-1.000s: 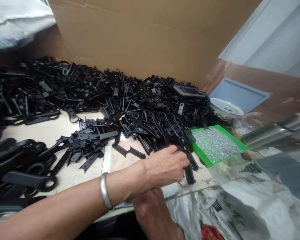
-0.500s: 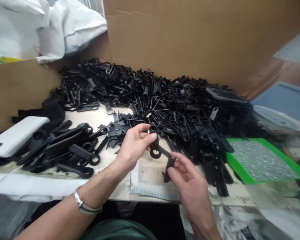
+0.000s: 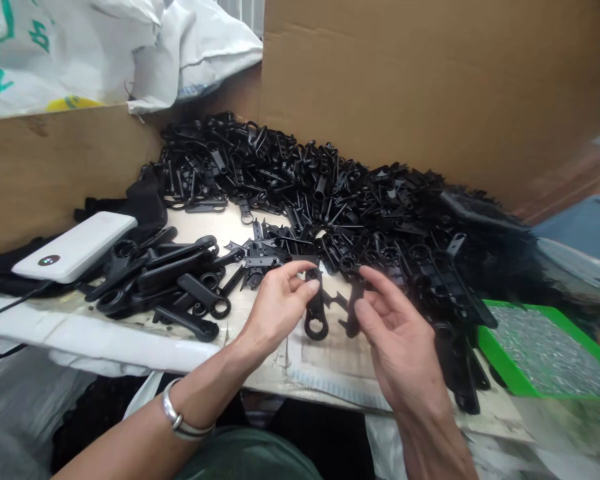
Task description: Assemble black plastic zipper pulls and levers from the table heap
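My left hand (image 3: 275, 305) pinches a black plastic handle piece with a ring end (image 3: 315, 313), held upright just above the table. My right hand (image 3: 397, 333) pinches a smaller flat black piece (image 3: 353, 308) close beside it. The two parts are a few centimetres apart in front of a big heap of black plastic parts (image 3: 340, 207). A silver bangle is on my left wrist.
A group of assembled black handles (image 3: 170, 283) lies to the left, beside a white power bank (image 3: 75, 245). A green tray of small metal bits (image 3: 545, 343) sits at the right. Cardboard walls (image 3: 405, 87) stand behind, with white sacks (image 3: 105, 47) at the upper left.
My left hand came back from the pile near the green tray with a ringed piece. Both hands now hold parts together at the centre. The view has swung left.
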Motion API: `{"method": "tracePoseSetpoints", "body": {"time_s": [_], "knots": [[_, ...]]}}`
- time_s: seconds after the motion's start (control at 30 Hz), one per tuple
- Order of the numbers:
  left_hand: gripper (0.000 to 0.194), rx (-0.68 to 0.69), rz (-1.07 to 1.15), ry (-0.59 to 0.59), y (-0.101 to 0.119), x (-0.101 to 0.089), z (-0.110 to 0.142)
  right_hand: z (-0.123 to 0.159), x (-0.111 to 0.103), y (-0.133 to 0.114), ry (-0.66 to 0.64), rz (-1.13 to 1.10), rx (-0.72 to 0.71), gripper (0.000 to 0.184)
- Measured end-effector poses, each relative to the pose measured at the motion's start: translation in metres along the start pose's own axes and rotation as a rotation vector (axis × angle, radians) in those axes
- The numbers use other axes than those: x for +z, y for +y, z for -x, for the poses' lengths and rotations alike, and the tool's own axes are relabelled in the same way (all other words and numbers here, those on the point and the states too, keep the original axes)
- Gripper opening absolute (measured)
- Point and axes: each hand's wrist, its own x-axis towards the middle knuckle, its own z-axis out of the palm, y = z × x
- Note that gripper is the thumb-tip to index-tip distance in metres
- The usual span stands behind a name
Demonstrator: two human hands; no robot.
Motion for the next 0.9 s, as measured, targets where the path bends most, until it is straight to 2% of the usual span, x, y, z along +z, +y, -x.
{"method": "tracePoseSetpoints", "body": {"time_s": [0.13, 0.3, 0.53, 0.67, 0.73, 0.9], "knots": [[0.028, -0.054, 0.108, 0.047, 0.002, 0.002, 0.005, 0.006, -0.001, -0.004, 0.018, -0.072, 0.099, 0.04], [0.036, -0.127, 0.212, 0.043, 0.0, 0.002, 0.008, 0.01, -0.01, 0.009, 0.096, -0.097, 0.133, 0.033], [0.045, -0.146, 0.249, 0.041, -0.004, 0.0, 0.017, 0.017, -0.002, 0.01, 0.226, -0.075, 0.044, 0.026], [0.045, -0.184, 0.306, 0.049, -0.008, 0.004, 0.02, 0.021, 0.007, 0.014, 0.288, -0.043, 0.063, 0.027], [0.044, -0.178, 0.319, 0.042, -0.01, 0.006, 0.022, 0.021, 0.01, 0.015, 0.301, -0.044, 0.053, 0.028], [0.048, -0.067, 0.268, 0.0, -0.013, 0.005, 0.026, 0.012, 0.02, 0.015, 0.328, -0.006, 0.017, 0.028]]}}
